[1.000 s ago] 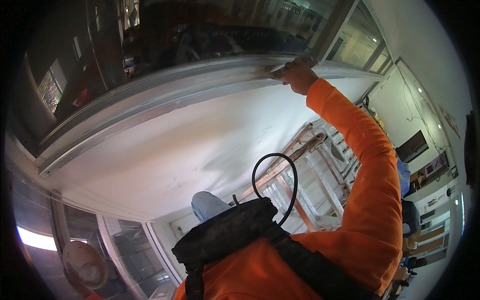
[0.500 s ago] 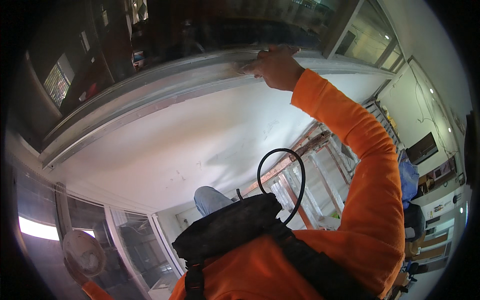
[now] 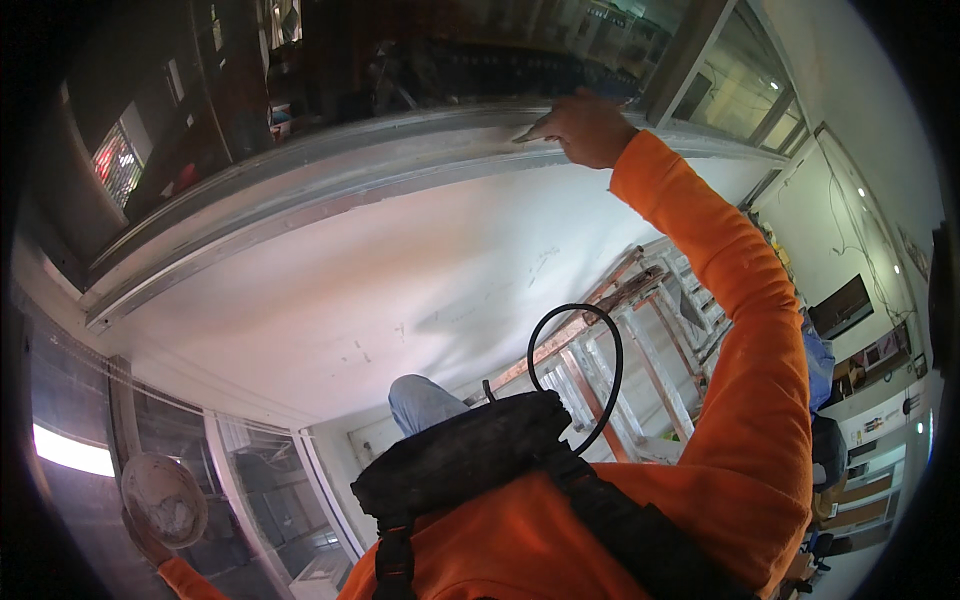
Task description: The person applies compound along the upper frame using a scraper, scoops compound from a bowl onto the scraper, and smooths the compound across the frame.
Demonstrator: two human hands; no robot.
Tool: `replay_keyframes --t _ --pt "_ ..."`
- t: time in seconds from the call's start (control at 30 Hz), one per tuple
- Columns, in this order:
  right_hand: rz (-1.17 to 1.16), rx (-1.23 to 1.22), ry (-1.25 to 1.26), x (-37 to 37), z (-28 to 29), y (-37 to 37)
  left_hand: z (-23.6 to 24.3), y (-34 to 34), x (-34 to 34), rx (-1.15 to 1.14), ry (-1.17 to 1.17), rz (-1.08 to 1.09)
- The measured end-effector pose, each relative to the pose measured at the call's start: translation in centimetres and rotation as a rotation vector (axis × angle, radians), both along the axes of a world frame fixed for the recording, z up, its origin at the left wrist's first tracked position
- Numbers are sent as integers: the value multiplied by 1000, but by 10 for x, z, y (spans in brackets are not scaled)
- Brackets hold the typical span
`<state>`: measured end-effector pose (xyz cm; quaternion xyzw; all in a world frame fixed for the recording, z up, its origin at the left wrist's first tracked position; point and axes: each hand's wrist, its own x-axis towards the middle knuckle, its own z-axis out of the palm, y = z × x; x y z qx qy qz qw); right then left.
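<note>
My right hand (image 3: 585, 128) reaches out on an orange-sleeved arm and presses against the grey metal window frame (image 3: 330, 165) above a white wall (image 3: 400, 280). Its fingers lie together, pointing left along the frame, and I cannot tell whether anything is held under them. My left hand is out of view. A black pouch (image 3: 460, 460) hangs on my chest, and a black cable loop (image 3: 575, 375) rises from it. One knee in blue jeans (image 3: 420, 400) shows beyond the pouch.
A wooden ladder frame (image 3: 650, 340) stands below me to the right. Dark glass (image 3: 420, 60) fills the window behind the frame. A glass pane at lower left shows a white hard hat (image 3: 165, 500) and a bit of orange sleeve. A room with furniture lies at far right.
My right hand slid left along the window frame, then back to the right. The view tilted slightly.
</note>
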<state>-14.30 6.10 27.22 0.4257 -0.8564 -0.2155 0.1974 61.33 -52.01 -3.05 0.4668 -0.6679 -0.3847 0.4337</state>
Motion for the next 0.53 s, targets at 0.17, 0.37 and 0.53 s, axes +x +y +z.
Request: replay_keyframes --t 0.17,0.37,0.53 --pt "112 41 33 24 0 -23 7 6 -1 -139 -193 -30" --pt "78 -27 -116 15 17 -18 -1 2 6 -94 -148 -3" --pt "10 123 -28 29 9 -35 9 6 9 -127 -133 -114"
